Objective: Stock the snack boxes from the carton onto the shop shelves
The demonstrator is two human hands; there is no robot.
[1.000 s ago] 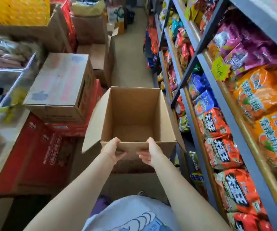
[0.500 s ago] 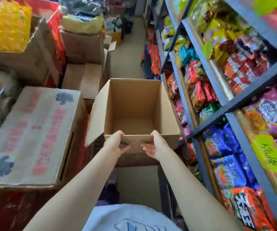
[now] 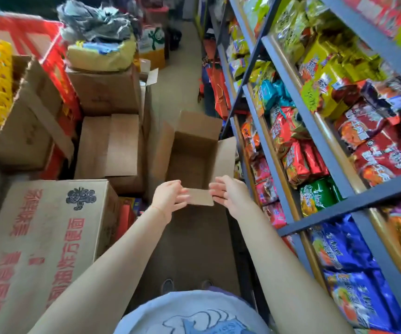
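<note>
The empty carton (image 3: 189, 165) has swung lower, left hand (image 3: 168, 197) and right hand (image 3: 229, 191) pinching its near flap (image 3: 200, 197): stocking looks finished.

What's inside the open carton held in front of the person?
Inside the open carton only bare cardboard floor and walls show, no snack boxes. The near flap, pinched by the left hand and right hand, covers the nearest strip of floor.

carton (image 3: 194, 150): blurred | printed box (image 3: 37, 237): cut by left edge | shelf packets (image 3: 375, 153): print blurred
</note>
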